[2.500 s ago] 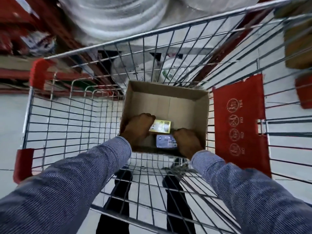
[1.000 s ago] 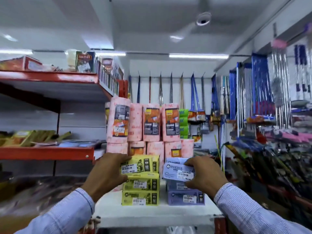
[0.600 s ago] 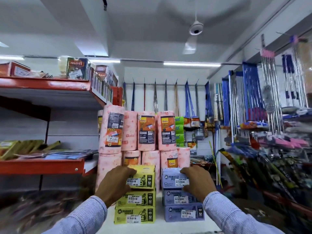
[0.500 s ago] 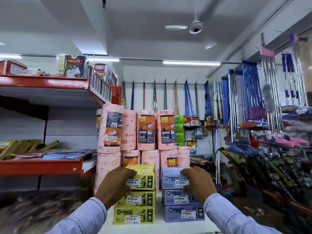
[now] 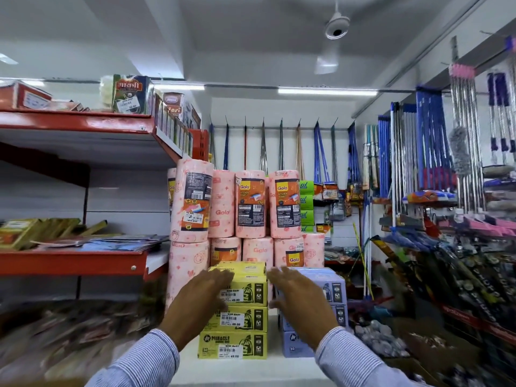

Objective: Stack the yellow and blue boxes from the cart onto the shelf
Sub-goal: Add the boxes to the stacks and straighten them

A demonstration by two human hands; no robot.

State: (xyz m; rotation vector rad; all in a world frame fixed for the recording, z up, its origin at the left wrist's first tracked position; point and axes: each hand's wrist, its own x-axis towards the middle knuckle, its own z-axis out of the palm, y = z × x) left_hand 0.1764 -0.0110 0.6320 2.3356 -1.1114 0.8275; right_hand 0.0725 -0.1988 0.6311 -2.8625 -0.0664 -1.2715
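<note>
Three yellow boxes (image 5: pixel 240 311) stand stacked on the white shelf (image 5: pixel 240 370), right beside a stack of three pale blue boxes (image 5: pixel 332 300). My left hand (image 5: pixel 199 303) hovers in front of the yellow stack with its fingers spread and nothing in it. My right hand (image 5: pixel 300 303) is just in front of the blue stack, also flat and empty, hiding much of that stack's front. The cart is out of view.
Pink kitchen-towel rolls (image 5: pixel 237 210) stand stacked directly behind both box stacks. Red shelves (image 5: pixel 72 261) with packets run along the left. Brooms and mops (image 5: pixel 430 152) hang on the right, with a bin of goods below them.
Both hands carried a yellow and a blue box from the cart's carton and set them on top of the stacks. They have since let go and drawn back with fingers spread.
</note>
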